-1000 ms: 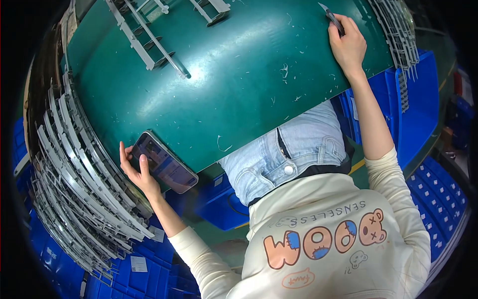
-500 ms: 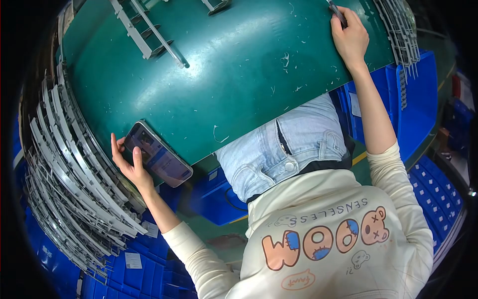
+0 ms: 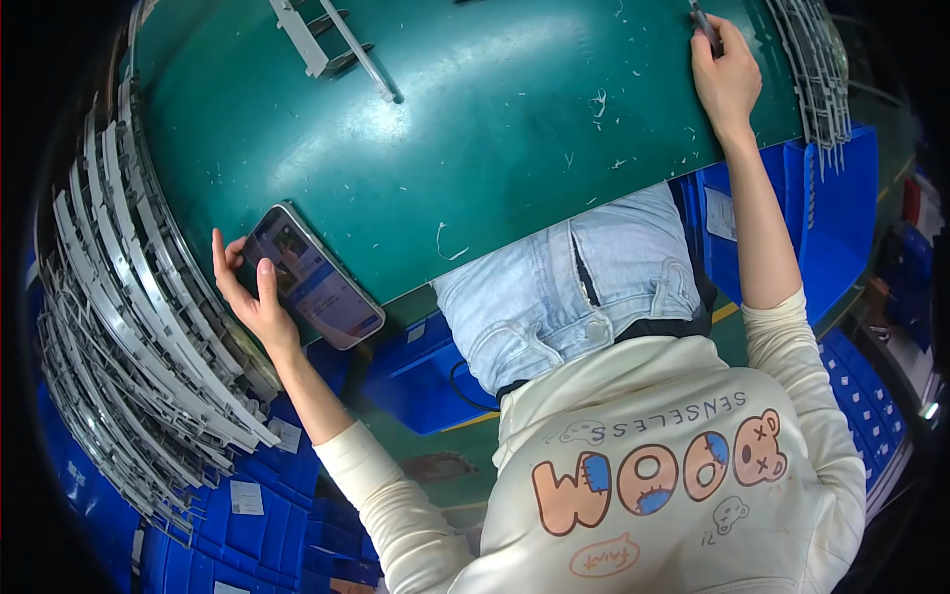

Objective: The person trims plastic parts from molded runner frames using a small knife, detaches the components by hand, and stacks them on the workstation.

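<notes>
A smartphone (image 3: 315, 282) with a lit screen lies at the near left of the green table, its lower end reaching past the table edge. My left hand (image 3: 259, 305) is beside it, fingers stretched and apart, the thumb at the phone's left edge; whether the thumb touches it I cannot tell. At the far right, my right hand (image 3: 730, 84) has its fingers closed round a slim dark-handled tool (image 3: 707, 32), pen-like in shape. Its tip is cut off by the top of the view. Below both hands show cream sleeves.
Grey slotted strips (image 3: 139, 287) are stacked along the left side, and more strips (image 3: 816, 79) on the right. A grey frame-like part (image 3: 315, 49) lies on the green table (image 3: 475, 148) among pale shavings. Blue bins (image 3: 841, 218) stand below the edge.
The camera view has shifted, so table items appear higher and mostly farther right. My left thumb has drawn back slightly toward the phone's edge. My right hand keeps its grip on the tool.
</notes>
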